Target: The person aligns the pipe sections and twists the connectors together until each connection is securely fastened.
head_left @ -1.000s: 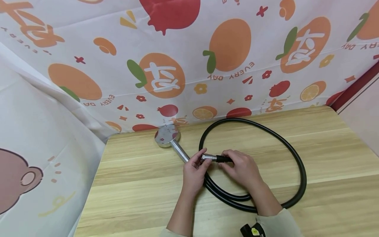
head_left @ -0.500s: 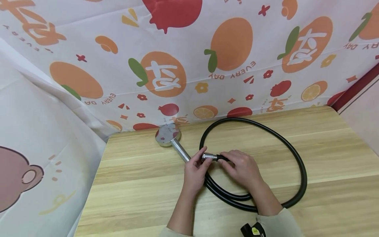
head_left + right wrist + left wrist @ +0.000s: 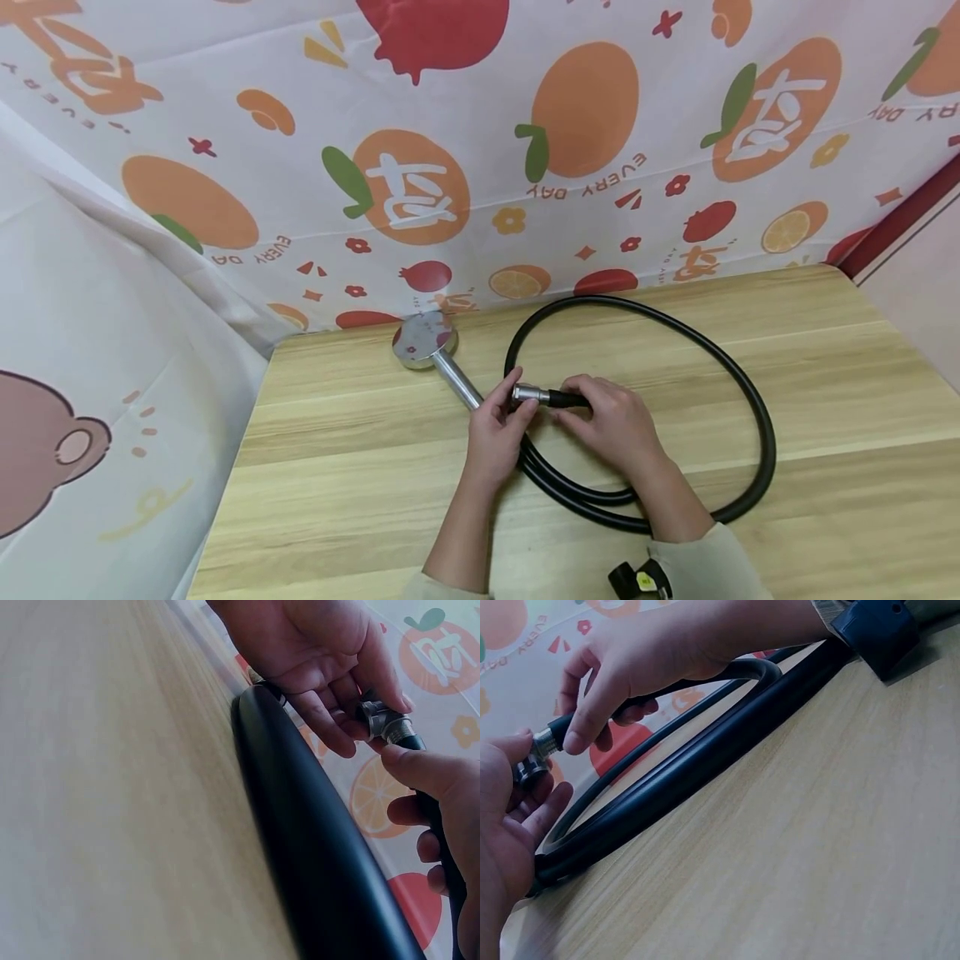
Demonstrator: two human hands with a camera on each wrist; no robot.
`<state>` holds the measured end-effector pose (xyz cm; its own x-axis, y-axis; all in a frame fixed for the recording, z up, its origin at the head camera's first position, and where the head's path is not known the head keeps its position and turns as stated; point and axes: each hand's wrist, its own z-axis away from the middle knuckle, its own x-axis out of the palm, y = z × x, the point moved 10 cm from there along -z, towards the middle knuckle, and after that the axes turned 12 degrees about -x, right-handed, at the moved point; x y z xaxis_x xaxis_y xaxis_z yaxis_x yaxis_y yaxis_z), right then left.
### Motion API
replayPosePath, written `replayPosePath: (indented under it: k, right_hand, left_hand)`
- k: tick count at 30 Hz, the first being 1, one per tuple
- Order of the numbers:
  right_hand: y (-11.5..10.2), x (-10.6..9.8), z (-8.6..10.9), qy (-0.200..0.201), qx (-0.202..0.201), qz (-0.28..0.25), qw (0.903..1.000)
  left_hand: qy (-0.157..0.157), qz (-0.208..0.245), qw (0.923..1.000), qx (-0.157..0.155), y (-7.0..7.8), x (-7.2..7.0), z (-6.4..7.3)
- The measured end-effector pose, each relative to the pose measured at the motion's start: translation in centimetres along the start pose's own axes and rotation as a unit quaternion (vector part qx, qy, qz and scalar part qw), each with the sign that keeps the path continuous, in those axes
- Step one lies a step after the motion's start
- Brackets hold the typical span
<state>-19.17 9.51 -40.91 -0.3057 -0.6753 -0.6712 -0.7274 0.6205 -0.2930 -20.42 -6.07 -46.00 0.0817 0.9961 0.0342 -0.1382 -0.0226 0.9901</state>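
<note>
My left hand (image 3: pixel 493 437) pinches a silver metal fitting (image 3: pixel 528 395) on the end of a black shower hose (image 3: pixel 757 417). Just right of it, my right hand (image 3: pixel 617 421) grips the hose by its black end. Seen from the left wrist, the fitting (image 3: pixel 534 766) has a short side branch, and the left thumb lies over its top. In the right wrist view, an open end of the fitting (image 3: pixel 375 718) faces the left palm. A chrome shower head (image 3: pixel 424 340) lies at the table's back left, the lower end of its handle (image 3: pixel 456 379) hidden behind my left hand.
The hose lies in a wide loop on the wooden table (image 3: pixel 337 500), doubled near the front. A fruit-print cloth (image 3: pixel 480 108) hangs along the back edge, and a pale cloth (image 3: pixel 112 375) hangs at left. A black wrist device (image 3: pixel 641 582) sits by the right sleeve.
My right fingers moved in over the hose end toward the fitting, then back, so more of the black end shows again. The left hand stays almost still; the shower head has not moved.
</note>
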Motion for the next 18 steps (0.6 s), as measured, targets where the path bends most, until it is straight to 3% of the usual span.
replayPosePath:
  k: [18]
  right_hand:
    - [0.00,-0.02,0.02,-0.003,-0.001,0.007,1.0000]
  left_hand:
    - [-0.001,0.003,1.0000,-0.005,-0.39,-0.15,-0.28]
